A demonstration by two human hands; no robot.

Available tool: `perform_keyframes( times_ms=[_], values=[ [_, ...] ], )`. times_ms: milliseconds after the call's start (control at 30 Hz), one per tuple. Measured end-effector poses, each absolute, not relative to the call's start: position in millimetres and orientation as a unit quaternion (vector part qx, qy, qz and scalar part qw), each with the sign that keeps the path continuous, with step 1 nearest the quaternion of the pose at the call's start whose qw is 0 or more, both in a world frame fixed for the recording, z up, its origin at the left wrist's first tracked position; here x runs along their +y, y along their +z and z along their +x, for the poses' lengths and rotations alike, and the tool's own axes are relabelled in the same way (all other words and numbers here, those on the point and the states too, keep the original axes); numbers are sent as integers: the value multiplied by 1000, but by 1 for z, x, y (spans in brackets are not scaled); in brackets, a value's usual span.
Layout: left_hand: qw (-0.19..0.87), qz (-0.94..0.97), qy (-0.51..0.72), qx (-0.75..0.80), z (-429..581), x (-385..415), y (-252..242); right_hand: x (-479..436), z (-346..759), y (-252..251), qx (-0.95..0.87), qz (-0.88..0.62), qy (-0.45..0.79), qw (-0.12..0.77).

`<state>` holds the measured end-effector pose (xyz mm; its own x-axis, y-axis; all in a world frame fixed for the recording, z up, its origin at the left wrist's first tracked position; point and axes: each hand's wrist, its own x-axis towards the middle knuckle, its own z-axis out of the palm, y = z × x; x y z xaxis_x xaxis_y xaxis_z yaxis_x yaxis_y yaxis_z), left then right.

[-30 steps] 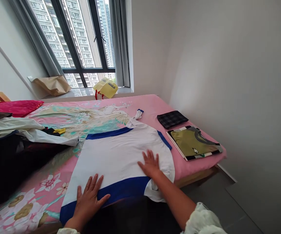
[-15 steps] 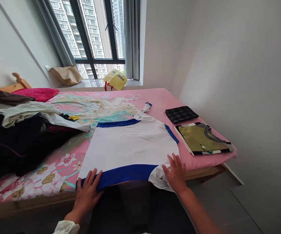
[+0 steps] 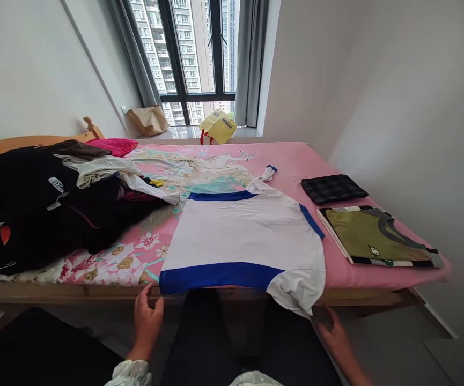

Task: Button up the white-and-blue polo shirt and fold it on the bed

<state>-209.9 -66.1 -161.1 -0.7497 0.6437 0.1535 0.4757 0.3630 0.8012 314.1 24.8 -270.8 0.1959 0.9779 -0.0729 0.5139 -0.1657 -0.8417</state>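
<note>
A white shirt (image 3: 232,236) with blue trim lies spread flat on the bed, one sleeve hanging over the front edge. My left hand (image 3: 148,316) hovers just off the bed's edge near the shirt's lower left corner, thumb and fingers apart, holding nothing. Beside the hanging sleeve (image 3: 298,289), my right hand (image 3: 334,332) is low and slightly blurred, its fingers apart and nothing in it. The far sleeve (image 3: 267,174) lies twisted on the pink sheet.
A heap of dark and pale clothes (image 3: 74,198) covers the bed's left side. On the right lie a folded olive shirt (image 3: 372,236) and a folded black checked garment (image 3: 334,187). A yellow bag (image 3: 218,127) and brown paper bag (image 3: 148,120) rest on the windowsill.
Both hands have lifted off the shirt and drawn back below the bed's front edge. The view has turned left, showing more of the clothes heap. The shirt stays spread out.
</note>
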Motion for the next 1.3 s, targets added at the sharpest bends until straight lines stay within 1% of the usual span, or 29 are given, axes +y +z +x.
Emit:
perform_keyframes(
  times_ms=[100, 200, 267, 433, 567, 700, 800, 900, 1000, 1100, 1200, 1300],
  values=[
    [252, 198, 511, 797, -201, -59, -157, 36, 304, -258, -520, -682, 396, 330],
    [332, 182, 522, 765, -202, -52, -153, 50, 288, -233, -518, -658, 434, 333],
    [364, 174, 530, 746, -207, -49, -150, 54, 284, -219, -519, -640, 448, 348],
    [414, 121, 579, 692, -225, -47, -152, 46, 300, -191, -463, -641, 468, 396],
    [439, 108, 579, 678, -224, -45, -154, 40, 308, -180, -450, -626, 506, 387],
    [485, 91, 563, 663, -213, -41, -149, 45, 284, -187, -503, -599, 497, 375],
    [474, 47, 577, 664, -211, -42, -142, 50, 267, -193, -529, -603, 463, 377],
    [446, 18, 581, 680, -206, -49, -143, 53, 269, -187, -514, -626, 433, 395],
    [459, 60, 499, 733, -179, -56, -153, 52, 285, -168, -509, -632, 430, 396],
    [529, 198, 377, 734, -120, -55, -160, 49, 294, -142, -506, -621, 459, 385],
    [599, 349, 323, 644, -46, -40, -152, 46, 289, -115, -471, -582, 553, 366],
    [622, 464, 289, 561, 22, -17, -137, 44, 276, -95, -376, -521, 671, 370]
  ],
)
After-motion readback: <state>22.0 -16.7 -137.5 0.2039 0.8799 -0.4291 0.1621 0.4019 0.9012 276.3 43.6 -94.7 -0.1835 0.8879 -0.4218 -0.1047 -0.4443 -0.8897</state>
